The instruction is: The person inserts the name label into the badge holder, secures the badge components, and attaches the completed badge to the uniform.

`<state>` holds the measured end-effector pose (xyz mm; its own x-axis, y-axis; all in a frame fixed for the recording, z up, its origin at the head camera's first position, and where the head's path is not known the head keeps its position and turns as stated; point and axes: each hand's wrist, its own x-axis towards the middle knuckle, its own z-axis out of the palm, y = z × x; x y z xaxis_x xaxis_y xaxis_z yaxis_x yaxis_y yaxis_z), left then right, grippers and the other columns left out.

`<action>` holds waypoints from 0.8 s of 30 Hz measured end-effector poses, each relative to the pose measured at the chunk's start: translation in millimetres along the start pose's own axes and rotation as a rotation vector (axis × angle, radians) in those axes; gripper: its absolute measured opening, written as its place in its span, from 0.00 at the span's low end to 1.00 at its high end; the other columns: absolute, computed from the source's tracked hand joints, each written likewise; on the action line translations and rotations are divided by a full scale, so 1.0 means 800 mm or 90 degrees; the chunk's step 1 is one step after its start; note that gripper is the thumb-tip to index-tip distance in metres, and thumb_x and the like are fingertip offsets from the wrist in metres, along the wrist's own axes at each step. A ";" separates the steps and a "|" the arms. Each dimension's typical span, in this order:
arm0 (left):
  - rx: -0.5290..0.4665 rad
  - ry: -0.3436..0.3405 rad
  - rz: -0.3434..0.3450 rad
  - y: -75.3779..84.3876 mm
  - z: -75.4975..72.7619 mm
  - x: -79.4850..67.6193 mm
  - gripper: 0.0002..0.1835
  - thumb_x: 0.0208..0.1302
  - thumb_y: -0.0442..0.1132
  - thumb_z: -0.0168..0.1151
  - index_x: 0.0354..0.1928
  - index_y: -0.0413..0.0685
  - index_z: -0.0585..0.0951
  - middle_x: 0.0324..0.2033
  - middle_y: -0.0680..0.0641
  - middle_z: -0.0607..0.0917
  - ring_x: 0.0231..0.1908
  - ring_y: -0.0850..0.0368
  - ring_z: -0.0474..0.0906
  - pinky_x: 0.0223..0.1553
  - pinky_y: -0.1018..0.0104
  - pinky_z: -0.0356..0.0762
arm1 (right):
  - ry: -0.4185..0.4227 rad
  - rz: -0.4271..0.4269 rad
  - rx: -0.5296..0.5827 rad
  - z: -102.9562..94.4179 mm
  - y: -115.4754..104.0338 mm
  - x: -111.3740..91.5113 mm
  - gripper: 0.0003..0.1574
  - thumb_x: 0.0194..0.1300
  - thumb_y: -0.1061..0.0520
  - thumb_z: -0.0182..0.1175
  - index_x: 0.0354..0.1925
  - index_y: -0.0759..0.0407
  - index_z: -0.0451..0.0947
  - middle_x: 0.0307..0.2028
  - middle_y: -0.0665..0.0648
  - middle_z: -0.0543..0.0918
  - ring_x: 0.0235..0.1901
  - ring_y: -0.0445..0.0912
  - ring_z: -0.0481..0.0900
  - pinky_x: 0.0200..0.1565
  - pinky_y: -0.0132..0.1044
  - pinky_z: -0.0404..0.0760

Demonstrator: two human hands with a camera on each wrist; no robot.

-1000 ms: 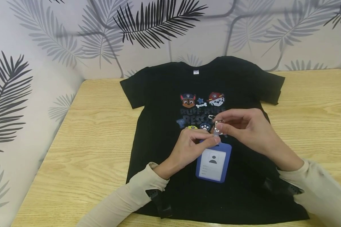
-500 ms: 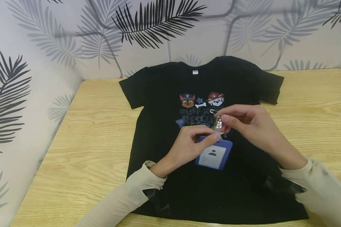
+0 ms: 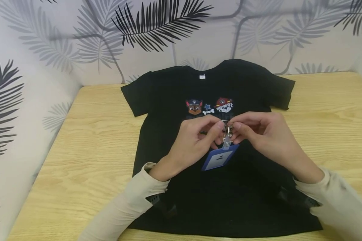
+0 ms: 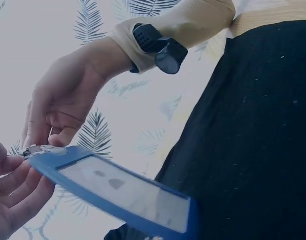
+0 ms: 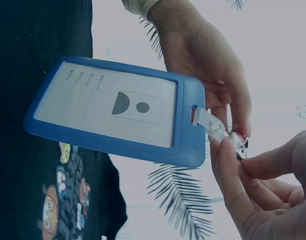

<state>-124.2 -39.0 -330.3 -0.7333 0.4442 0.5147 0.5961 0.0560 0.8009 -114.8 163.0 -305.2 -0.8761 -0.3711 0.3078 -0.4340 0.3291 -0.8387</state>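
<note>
A blue ID badge holder (image 3: 218, 160) with a white card hangs tilted in the air, below both hands, from a clear strap (image 5: 210, 123). Above the strap is a metal badge clip (image 3: 229, 131) with a thin safety pin. My left hand (image 3: 196, 140) pinches the pin between thumb and fingers. My right hand (image 3: 263, 134) pinches the clip from the other side. Fingers hide much of the metal parts in the wrist views. A black T-shirt (image 3: 229, 201) with cartoon dog prints lies flat beneath the hands, its collar at the far side.
The T-shirt is spread on a light wooden table (image 3: 93, 144). A wall with a leaf pattern (image 3: 157, 30) stands behind the table and to its left. A black wrist camera (image 4: 160, 49) is strapped at the right sleeve.
My left hand has moved from the clear strap up to the pin. The badge holder has tipped and swung a little left. My right hand still holds the clip. The head view has shifted slightly.
</note>
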 end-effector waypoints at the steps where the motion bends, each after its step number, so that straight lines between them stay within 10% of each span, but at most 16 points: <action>1: -0.004 -0.011 0.000 0.001 -0.001 0.002 0.07 0.71 0.29 0.51 0.36 0.34 0.79 0.26 0.43 0.82 0.24 0.60 0.81 0.27 0.68 0.82 | 0.006 -0.004 -0.010 0.000 -0.002 -0.001 0.12 0.61 0.72 0.61 0.44 0.69 0.82 0.34 0.61 0.86 0.26 0.42 0.85 0.33 0.31 0.82; 16: -0.133 -0.041 -0.038 0.001 0.006 0.006 0.13 0.75 0.29 0.39 0.36 0.31 0.74 0.26 0.37 0.80 0.22 0.57 0.82 0.24 0.61 0.82 | 0.055 -0.085 -0.080 0.006 -0.017 -0.009 0.10 0.55 0.76 0.64 0.37 0.69 0.82 0.29 0.57 0.86 0.21 0.37 0.83 0.28 0.30 0.81; 24: -0.017 -0.043 0.043 -0.001 -0.005 0.010 0.06 0.70 0.27 0.50 0.34 0.35 0.76 0.25 0.43 0.80 0.23 0.60 0.79 0.29 0.68 0.81 | 0.080 -0.036 -0.126 0.002 -0.018 -0.011 0.06 0.59 0.72 0.63 0.36 0.67 0.82 0.27 0.56 0.85 0.21 0.36 0.83 0.28 0.28 0.81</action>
<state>-131.7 -39.1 -325.8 -0.6678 0.5056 0.5462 0.6336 0.0010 0.7737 -100.4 160.5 -296.5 -0.8632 -0.2866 0.4155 -0.5048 0.4799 -0.7175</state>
